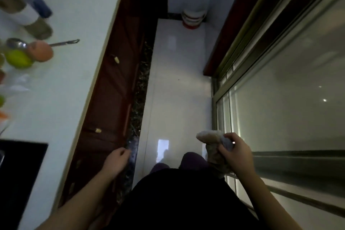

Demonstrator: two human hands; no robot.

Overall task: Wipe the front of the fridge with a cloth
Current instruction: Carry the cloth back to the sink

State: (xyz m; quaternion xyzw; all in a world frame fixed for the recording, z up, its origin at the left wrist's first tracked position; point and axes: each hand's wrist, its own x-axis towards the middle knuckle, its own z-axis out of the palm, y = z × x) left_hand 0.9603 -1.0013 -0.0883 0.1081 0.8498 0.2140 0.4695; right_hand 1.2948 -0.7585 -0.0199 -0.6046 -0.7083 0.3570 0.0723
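My right hand (235,153) grips a crumpled pale cloth (211,139), held low over the floor beside a sliding glass door. The cloth bunches out above and below the fist. My left hand (117,160) hangs loosely by the dark red cabinet fronts, fingers curled and holding nothing. No fridge shows in this view.
A white countertop (71,73) runs along the left with bottles, a spoon, fruit and a black hob (16,170). Dark red cabinets (115,84) stand below it. A pale tiled floor (177,84) forms a narrow aisle. The sliding glass door (289,99) fills the right. Stacked bowls (193,18) sit at the far end.
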